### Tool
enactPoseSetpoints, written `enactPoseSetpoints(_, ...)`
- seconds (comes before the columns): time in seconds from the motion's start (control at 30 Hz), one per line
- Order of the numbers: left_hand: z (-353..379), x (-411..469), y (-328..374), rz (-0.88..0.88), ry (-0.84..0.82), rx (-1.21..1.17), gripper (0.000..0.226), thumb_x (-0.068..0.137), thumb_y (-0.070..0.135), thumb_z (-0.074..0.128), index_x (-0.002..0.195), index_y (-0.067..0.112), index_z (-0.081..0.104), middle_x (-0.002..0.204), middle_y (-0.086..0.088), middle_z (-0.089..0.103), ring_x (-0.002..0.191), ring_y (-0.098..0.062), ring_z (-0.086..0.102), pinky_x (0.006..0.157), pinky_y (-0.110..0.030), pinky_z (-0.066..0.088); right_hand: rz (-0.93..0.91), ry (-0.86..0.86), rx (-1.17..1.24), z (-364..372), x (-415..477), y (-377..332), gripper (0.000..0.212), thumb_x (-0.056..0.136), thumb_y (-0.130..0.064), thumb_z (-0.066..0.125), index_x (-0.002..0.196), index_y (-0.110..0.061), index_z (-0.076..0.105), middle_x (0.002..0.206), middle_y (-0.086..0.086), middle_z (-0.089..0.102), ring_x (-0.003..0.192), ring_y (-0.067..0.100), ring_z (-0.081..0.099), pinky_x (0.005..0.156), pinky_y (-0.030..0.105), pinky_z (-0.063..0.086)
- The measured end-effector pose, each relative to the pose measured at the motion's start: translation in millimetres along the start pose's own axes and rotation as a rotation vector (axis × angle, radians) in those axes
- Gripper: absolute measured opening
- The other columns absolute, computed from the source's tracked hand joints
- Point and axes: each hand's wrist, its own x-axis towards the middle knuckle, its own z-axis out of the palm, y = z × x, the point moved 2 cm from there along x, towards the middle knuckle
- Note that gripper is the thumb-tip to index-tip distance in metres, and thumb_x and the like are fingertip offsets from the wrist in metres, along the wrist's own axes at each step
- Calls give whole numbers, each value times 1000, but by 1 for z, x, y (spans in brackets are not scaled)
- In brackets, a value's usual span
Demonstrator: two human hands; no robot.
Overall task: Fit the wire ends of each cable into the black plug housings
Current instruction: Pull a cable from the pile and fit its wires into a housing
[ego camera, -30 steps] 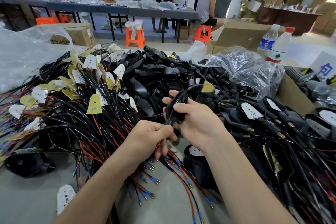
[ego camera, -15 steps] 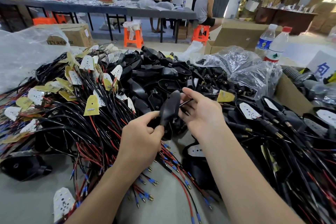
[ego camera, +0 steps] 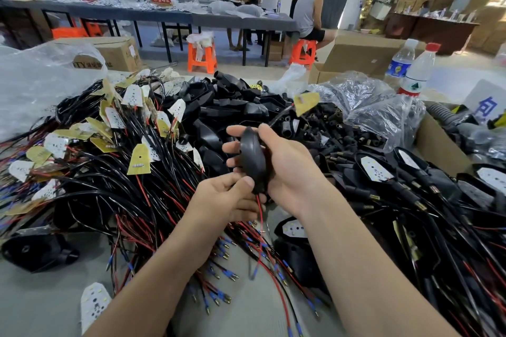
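My right hand [ego camera: 284, 167] grips a black plug housing [ego camera: 253, 157] upright at the middle of the view, fingers curled round its far side. Red and black wires [ego camera: 258, 206] hang out of its lower end. My left hand [ego camera: 227, 197] pinches those wires right below the housing. A yellow board tag [ego camera: 306, 102] sticks up behind the housing on the cable's other end. More black housings [ego camera: 232, 107] lie heaped behind my hands.
A tangle of red and black cables with yellow and white tags [ego camera: 109, 150] fills the left. Assembled pieces [ego camera: 410, 189] pile up on the right. Clear bags of small parts [ego camera: 377, 115], two bottles [ego camera: 410, 68] and cardboard boxes stand behind. People stand at a far table.
The housing passed from my left hand into my right hand, which now grips it upright. My left hand dropped to the wires under it. The yellow tag rose behind.
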Motion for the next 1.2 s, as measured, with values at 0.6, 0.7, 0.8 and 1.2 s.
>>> enactPoseSetpoints(0.6, -16, 16, 1, -13, 44, -344, 34, 80, 37, 69, 101, 12, 78, 83, -1, 74, 64, -10, 66, 59, -22, 56, -74, 126, -486, 4, -15, 8, 45, 95, -5, 59, 132, -31, 65, 102, -9, 72, 79, 1, 72, 72, 22, 59)
enactPoseSetpoints(0.7, -21, 15, 2, 63, 169, -291, 27, 94, 29, 66, 108, 6, 68, 83, -3, 74, 63, -9, 65, 58, -21, 56, -5, 77, -458, -2, -28, 20, 50, 95, -1, 56, 138, -26, 55, 83, 4, 74, 50, 17, 63, 46, 27, 51)
enactPoseSetpoints(0.8, -23, 16, 4, 62, 207, -324, 21, 105, 24, 57, 102, 6, 67, 78, -2, 72, 61, -9, 64, 57, -20, 55, -18, 130, -640, -9, -36, 30, 32, 92, -12, 57, 119, -25, 68, 66, 6, 71, 48, 16, 52, 50, 26, 42)
enactPoseSetpoints(1.2, -37, 19, 16, 144, 206, -599, 22, 89, 36, 63, 86, 15, 59, 57, 7, 57, 57, -5, 59, 56, -17, 53, -287, 595, -1552, -24, -62, -11, 15, 89, -38, 67, 98, -45, 77, 84, -8, 75, 85, 27, 69, 71, 34, 50)
